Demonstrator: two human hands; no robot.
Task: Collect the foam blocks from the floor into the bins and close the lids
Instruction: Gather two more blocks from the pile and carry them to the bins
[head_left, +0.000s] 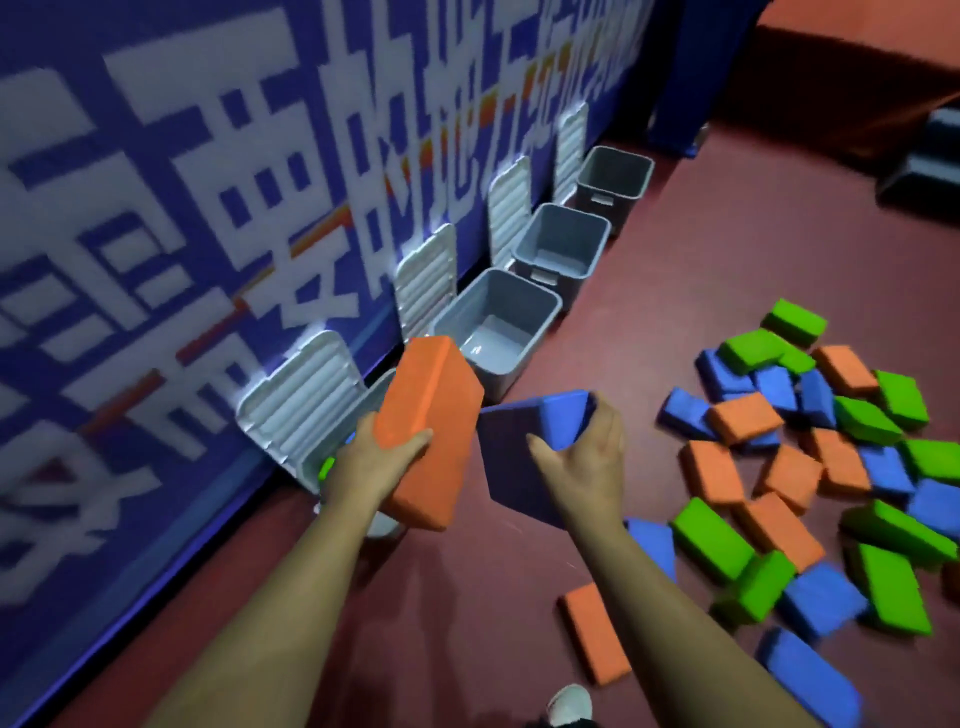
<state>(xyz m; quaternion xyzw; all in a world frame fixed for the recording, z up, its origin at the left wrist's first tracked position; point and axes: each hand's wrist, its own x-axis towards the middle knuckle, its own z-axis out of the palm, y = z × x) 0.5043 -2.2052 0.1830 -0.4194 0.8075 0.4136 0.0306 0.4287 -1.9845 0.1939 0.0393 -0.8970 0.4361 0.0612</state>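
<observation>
Foam blocks (774, 525) lie scattered on the red floor (649, 312) to my right, orange, green and blue, all soft-looking bricks with rounded edges and a slightly fuzzy skin. Some overlap in a heap, and one orange piece (595, 631) lies apart nearer my white shoe (571, 704). A bare strip of floor runs between the heap and the wall.

My left hand (374, 457) grips an orange block (436, 415) by its lower end, thumb across the broad face, and the block tilts up and away from me. My right hand (587, 457) clasps a blue block (519, 457), fingers curled over its far edge and thumb on the near face. The two blocks almost meet at one corner.

The orange block hangs over the nearest bin (384, 524), which is mostly hidden beneath it. That bin's ribbed white lid (306, 405) stands open against the wall.

Beyond it three more grey plastic bins (498, 332) stand in a row close along the blue wall (156, 208), square-mouthed with smooth sides and each with its ribbed lid upright behind it. Big white characters cover the wall, blurred.
</observation>
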